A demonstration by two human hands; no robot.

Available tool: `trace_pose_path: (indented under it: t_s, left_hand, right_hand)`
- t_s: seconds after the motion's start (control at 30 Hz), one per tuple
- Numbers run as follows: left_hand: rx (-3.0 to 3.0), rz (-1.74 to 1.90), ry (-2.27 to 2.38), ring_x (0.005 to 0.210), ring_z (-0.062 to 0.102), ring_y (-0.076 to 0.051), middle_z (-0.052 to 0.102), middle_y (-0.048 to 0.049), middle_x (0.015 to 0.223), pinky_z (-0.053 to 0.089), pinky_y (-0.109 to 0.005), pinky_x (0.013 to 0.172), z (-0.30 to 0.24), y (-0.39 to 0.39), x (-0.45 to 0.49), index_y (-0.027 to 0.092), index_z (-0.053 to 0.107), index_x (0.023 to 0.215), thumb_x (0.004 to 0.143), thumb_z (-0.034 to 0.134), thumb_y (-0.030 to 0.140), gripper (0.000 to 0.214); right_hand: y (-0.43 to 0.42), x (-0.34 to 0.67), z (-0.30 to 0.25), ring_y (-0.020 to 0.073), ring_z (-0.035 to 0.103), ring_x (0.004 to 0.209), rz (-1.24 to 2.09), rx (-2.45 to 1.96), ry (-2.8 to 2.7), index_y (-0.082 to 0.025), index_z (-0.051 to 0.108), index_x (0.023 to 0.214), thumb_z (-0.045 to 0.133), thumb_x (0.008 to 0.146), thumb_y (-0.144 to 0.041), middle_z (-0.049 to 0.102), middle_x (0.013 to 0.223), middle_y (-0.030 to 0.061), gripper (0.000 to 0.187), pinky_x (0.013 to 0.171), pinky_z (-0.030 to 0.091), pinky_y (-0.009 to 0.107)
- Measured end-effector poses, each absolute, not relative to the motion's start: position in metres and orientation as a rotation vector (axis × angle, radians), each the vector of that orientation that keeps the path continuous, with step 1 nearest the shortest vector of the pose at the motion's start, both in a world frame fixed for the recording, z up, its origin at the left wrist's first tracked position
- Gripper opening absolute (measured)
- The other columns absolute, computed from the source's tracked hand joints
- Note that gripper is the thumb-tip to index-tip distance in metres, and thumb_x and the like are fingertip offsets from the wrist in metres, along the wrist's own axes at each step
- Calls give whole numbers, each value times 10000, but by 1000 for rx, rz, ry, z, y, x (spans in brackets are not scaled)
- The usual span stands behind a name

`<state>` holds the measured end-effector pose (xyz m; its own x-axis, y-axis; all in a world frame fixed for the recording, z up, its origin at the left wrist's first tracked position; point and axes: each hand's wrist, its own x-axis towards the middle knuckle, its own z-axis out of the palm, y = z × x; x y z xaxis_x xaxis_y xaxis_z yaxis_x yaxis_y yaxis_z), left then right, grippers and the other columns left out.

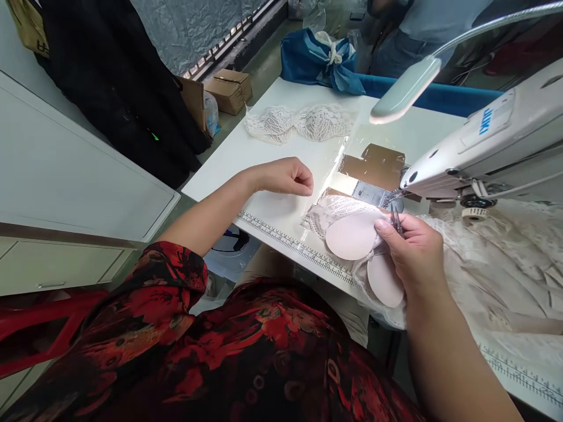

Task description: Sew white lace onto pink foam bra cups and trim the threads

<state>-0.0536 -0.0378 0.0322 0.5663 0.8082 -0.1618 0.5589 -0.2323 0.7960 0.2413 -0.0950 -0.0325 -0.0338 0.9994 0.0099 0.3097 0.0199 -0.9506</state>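
Observation:
My right hand (416,243) is closed on a white lace bra (341,206) near the needle area of the sewing machine (479,138). Dark metal thread snips (396,220) stick up between its thumb and fingers. Two smooth pale cup pads, an upper pad (352,235) and a lower pad (384,280), face me, the lower one hanging past the table edge. To the left, my left hand (292,176) hovers above the white table with fingers curled in a pinch. Whether anything thin is between those fingertips is hidden.
Another lace bra piece (303,122) lies at the table's far left. A heap of white lace (505,258) covers the right side. A lamp (407,91) overhangs the table (264,155), with a blue cloth bundle (308,58) behind. A person (433,29) is beyond.

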Motion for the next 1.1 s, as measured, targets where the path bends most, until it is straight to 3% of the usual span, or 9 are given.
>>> trace_pose_path:
  t_s: [0.13,0.23,0.4,0.53,0.7,0.87,0.97,1.1]
  left_hand:
    - [1971,573,1062,1097,561,-225,614,-98,1183,461,-337,882,30,-46,-29,151,638,1112,730,699,408,464]
    - [1997,612,922,1196,514,-251,564,-114,1281,404,-372,1002,19,-45,-2,166,593,1206,676,756,441,619]
    - [1820,524,817,986,614,-212,675,-73,1025,468,-302,855,3,-36,33,146,670,1049,731,722,445,440]
    - [1562,487,738,730,595,-140,642,-22,760,450,-241,665,-7,-31,45,113,663,821,761,702,444,339]
    - [1362,478,724,731,579,-125,650,-29,798,451,-243,679,-14,-32,45,117,660,835,726,753,396,313]
    - [1327,397,750,689,567,-122,650,-22,748,447,-240,642,-8,-32,40,125,691,837,699,776,376,298]
    - [1338,403,794,678,564,-125,656,-27,746,437,-235,625,-2,-31,34,124,706,824,718,753,379,279]
    - [1469,380,891,755,593,-158,673,-39,838,432,-239,652,8,-30,16,132,703,890,772,674,376,273]
  right_hand:
    - [-95,238,-33,142,511,690,1037,-1336,-1531,-196,669,882,662,778,-389,607,811,7,219,625,413,273]
    - [-94,237,-29,134,497,643,1067,-1295,-1581,-184,661,873,625,795,-399,594,747,-2,231,584,399,257]
    - [-94,239,-21,153,555,733,1095,-1219,-1565,-184,664,874,611,808,-360,647,815,13,195,671,434,266]
    - [-92,242,-20,166,588,803,1122,-1199,-1569,-192,663,920,597,827,-359,663,894,29,202,735,458,285]
    - [-89,244,-27,192,617,946,1240,-1167,-1441,-195,599,1108,633,803,-390,658,1011,63,364,829,483,319]
    - [-85,247,-22,176,639,779,1340,-1230,-1415,-184,545,1180,546,844,-508,663,952,69,467,685,512,310]
    - [-87,256,-8,216,644,915,1207,-1372,-1600,-193,576,1165,506,852,-550,678,1038,87,480,759,497,326]
    - [-102,273,17,263,622,1023,936,-1728,-1964,-240,570,1235,579,801,-547,649,1209,85,532,808,465,339]
